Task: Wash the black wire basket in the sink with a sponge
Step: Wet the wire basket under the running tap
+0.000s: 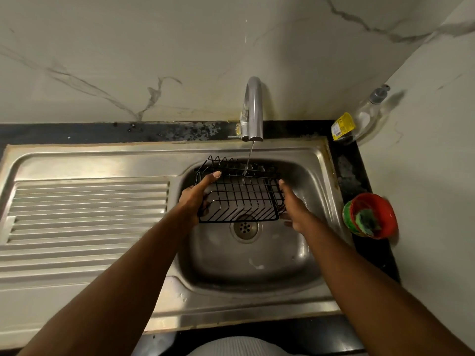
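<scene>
head view, looking down into steel sink point(257, 268). holding black wire basket point(241, 199) inside the sink bowl, just over the drain point(245, 228), open side up and tipped toward the camera. gripping its left end with left hand point(194, 199), thumb hooked over the top rim, fingers curled beneath. gripping its right end with right hand point(295, 210), thumb laid up along the side wires, fingers tucked under the bottom edge. running thin water stream point(248, 160) from curved tap point(254, 106) onto the basket's far half. on black counter point(349, 176) to the right: red bowl point(372, 201) with green sponge point(367, 222) inside, well apart from both hands. in back right corner: clear pump bottle point(370, 109), yellow-labelled pack point(343, 125) just beside it. left of the sink bowl: ribbed drainboard point(87, 209). behind: marble-look wall point(128, 47).
</scene>
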Demonstrator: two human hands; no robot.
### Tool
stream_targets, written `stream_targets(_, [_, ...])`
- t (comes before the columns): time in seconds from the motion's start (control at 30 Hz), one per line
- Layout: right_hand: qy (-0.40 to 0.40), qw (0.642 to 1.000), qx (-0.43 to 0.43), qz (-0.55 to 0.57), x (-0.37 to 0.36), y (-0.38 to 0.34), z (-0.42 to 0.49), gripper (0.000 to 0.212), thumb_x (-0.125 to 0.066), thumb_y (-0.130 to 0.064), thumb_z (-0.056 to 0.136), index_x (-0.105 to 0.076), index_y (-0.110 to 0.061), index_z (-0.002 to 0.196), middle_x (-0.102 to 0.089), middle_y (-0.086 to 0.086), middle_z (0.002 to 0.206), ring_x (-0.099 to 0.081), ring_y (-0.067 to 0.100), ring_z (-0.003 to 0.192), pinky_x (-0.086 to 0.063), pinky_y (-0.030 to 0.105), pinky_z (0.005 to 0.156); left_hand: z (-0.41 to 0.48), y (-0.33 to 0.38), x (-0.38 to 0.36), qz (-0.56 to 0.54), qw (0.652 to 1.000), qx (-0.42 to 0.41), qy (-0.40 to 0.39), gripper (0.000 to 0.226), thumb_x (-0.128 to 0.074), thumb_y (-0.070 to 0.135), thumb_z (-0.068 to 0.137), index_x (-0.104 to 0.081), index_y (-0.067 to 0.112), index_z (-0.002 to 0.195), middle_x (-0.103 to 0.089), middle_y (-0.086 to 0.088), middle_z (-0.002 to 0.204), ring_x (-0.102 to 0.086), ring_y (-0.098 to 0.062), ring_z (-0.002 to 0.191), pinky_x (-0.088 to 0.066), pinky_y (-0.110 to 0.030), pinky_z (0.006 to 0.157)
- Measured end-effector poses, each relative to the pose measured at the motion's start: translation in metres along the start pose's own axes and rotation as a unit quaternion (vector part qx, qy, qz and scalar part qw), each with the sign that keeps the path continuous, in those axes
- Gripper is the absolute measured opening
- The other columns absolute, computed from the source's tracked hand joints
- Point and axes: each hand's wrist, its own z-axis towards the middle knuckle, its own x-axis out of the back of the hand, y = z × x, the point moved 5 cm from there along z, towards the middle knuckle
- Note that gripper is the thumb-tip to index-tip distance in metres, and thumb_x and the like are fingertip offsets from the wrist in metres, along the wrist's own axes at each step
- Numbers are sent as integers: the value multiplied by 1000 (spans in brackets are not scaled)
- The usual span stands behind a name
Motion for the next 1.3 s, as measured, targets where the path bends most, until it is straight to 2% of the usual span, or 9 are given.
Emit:
stream_targets(0.33, [-22,990,-21,137,1,-20,-8,85,-46,-91,80,-59,-23,130,-63,11,125,-62,30,112,-44,59,103,-3,0,12,38,999,-33,10,105,-52,108,51,-67,18,102,-43,2,70,-35,-12,55,-30,-26,52])
stream_targets(0.37, [-16,990,-18,141,2,-20,-11,83,-47,-90,80,-61,-22,127,-64,9,122,-62,28,109,-45,57,101,3,-2,12,44,999,-20,9,117,-41,110,57,-36,15,124,-43,2,68,-34,-12,53,-30,-25,50])
stream_targets(0.4, [-6,989,-14,147,3,-19,-14,85,-50,-91,77,-62,-22,126,-64,8,120,-61,26,107,-47,53,97,1,-2,10,36,999,-6,13,77,-32,109,63,-32,34,79,-42,2,66,-33,-12,51,-30,-24,50])
stream_targets(0.5, [16,987,18,159,6,-18,-18,84,-52,-87,75,-63,-22,127,-65,8,118,-59,25,108,-46,43,86,15,-11,13,13,999,39,2,95,-25,105,74,-59,16,85,-55,-6,78,-47,-19,62,-40,-30,60])
stream_targets(0.63, [45,983,92,154,10,-20,-26,59,-39,-69,89,-63,-22,116,-63,4,108,-57,23,97,-43,40,82,6,-14,6,-19,992,116,-43,96,-30,97,83,-64,23,135,-61,-15,132,-54,-43,127,-36,-74,109])
stream_targets(0.73, [75,973,155,157,20,-19,-29,65,-36,-71,89,-67,-24,121,-62,7,131,-52,31,126,-39,54,107,-3,-9,0,-33,974,177,-136,95,-39,93,82,-52,29,151,-48,-22,154,-39,-60,139,-22,-89,104])
stream_targets(0.93, [14,954,171,246,23,-15,-33,49,-32,-55,104,-57,-36,141,-46,-7,158,-29,17,150,-7,58,122,-13,8,-9,-94,986,103,-91,88,-39,91,86,-60,21,136,-59,-22,135,-53,-50,124,-42,-75,99])
stream_targets(1.03, [-73,948,105,293,14,-23,-36,68,-41,-85,88,-64,-40,133,-57,5,147,-46,33,139,-29,59,116,-19,18,-13,-120,990,32,-64,69,-45,77,94,-60,14,118,-62,-12,119,-60,-33,106,-54,-53,82])
stream_targets(1.3, [-170,935,79,303,34,-38,-34,44,-57,-51,91,-64,-30,129,-66,10,133,-61,41,121,-41,66,96,-6,17,-5,-139,982,-103,-78,52,-58,35,99,-52,16,147,-53,-29,147,-57,-45,125,-57,-54,90])
